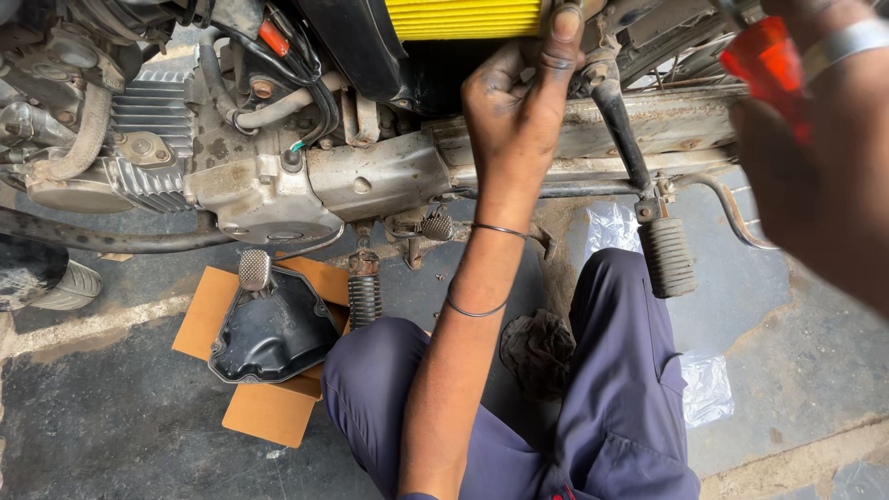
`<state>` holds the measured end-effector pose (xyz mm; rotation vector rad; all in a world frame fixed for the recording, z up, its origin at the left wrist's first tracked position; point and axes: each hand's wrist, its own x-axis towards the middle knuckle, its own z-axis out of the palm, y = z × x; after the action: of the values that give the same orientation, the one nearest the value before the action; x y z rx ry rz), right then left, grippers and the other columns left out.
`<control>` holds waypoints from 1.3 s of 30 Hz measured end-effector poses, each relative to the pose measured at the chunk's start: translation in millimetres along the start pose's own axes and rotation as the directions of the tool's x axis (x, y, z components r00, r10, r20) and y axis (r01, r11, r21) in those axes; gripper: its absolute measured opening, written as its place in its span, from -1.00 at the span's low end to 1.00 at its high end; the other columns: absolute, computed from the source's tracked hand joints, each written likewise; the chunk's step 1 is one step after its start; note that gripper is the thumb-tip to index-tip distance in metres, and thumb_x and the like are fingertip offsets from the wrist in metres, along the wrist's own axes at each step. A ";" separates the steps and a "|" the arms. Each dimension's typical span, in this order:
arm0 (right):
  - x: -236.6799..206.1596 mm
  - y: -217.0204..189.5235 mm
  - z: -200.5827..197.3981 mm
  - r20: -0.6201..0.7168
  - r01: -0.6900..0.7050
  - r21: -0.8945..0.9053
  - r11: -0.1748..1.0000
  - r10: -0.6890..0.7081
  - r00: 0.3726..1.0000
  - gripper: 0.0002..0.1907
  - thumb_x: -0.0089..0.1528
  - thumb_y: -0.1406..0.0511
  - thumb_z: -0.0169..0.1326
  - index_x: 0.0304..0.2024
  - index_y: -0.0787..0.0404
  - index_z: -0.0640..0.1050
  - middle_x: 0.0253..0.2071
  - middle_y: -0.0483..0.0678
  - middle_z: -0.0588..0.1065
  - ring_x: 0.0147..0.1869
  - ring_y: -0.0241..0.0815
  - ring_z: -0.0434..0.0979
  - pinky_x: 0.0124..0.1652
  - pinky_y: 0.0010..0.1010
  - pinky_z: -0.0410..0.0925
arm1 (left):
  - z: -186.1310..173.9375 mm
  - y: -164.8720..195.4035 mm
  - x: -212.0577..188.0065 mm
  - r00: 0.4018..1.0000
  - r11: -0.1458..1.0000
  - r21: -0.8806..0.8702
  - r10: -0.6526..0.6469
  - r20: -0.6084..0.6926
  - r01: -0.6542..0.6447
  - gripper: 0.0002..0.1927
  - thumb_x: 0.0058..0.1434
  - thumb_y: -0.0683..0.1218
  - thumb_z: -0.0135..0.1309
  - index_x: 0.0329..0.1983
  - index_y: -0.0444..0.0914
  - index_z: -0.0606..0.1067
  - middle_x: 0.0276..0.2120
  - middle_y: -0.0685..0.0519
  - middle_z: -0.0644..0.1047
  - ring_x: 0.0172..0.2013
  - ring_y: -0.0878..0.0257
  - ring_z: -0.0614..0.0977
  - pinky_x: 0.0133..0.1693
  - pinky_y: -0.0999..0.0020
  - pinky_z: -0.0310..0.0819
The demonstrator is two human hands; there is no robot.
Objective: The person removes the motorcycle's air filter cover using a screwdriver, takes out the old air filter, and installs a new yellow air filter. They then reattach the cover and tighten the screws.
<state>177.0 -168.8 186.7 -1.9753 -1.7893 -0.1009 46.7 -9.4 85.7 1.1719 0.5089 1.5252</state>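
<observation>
Two hands | left hand (pixel 519 97) grip pinching yellow air filter (pixel 463 18) edge | right hand (pixel 815 157) (blurred) clutching red-handled tool (pixel 764 60)

Navy work trousers (pixel 620 389), thin black bangles (pixel 477 310) on one wrist, silver band (pixel 847 42) on the other.

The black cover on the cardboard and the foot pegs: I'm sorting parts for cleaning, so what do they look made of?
The black cover looks like moulded plastic or painted metal; its smooth, slightly glossy sheen leaves that open. It lies on brown cardboard, flat and matte. The foot pegs look like ribbed black rubber sleeves over metal, dusty. The left hand rests by the yellow pleated filter, probably paper.
</observation>
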 end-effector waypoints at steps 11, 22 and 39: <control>4.8 1.3 9.2 -0.058 -0.007 -0.514 0.857 -0.027 0.998 -0.78 0.45 0.33 0.06 0.04 0.40 0.51 -0.37 0.10 0.51 -0.41 -0.13 0.52 -0.45 -0.38 0.32 | -1.9 1.6 -7.2 0.999 1.000 -0.025 -0.017 0.031 0.018 -0.40 0.47 0.20 0.16 -0.54 -0.34 0.56 -0.58 0.14 0.56 -0.47 0.48 0.49 -0.25 0.52 0.35; 3.7 108.2 41.2 0.018 -0.161 0.030 0.987 0.160 0.987 -0.74 0.44 0.34 0.06 0.14 0.37 0.48 -0.21 0.11 0.50 -0.27 -0.11 0.53 -0.32 -0.34 0.37 | 3.8 -5.7 -5.8 1.000 0.995 -0.104 -0.005 0.004 0.005 -0.48 0.40 0.20 0.15 -0.45 -0.32 0.59 -0.49 0.13 0.57 -0.36 0.45 0.53 -0.15 0.51 0.41; 17.2 133.8 46.5 0.052 -0.116 0.163 0.980 0.109 0.993 -0.43 0.30 0.46 0.00 0.39 0.34 0.35 0.04 0.04 0.48 -0.13 -0.20 0.52 -0.25 -0.40 0.44 | 10.6 -2.8 -12.5 0.996 1.000 0.012 0.013 -0.091 -0.012 -0.49 0.39 0.22 0.20 -0.40 -0.31 0.62 -0.50 0.09 0.62 -0.39 0.43 0.60 -0.19 0.54 0.47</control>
<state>295.6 -140.2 112.7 -1.9666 -1.6499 0.1243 56.3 -22.7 82.9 1.1204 0.5730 1.5939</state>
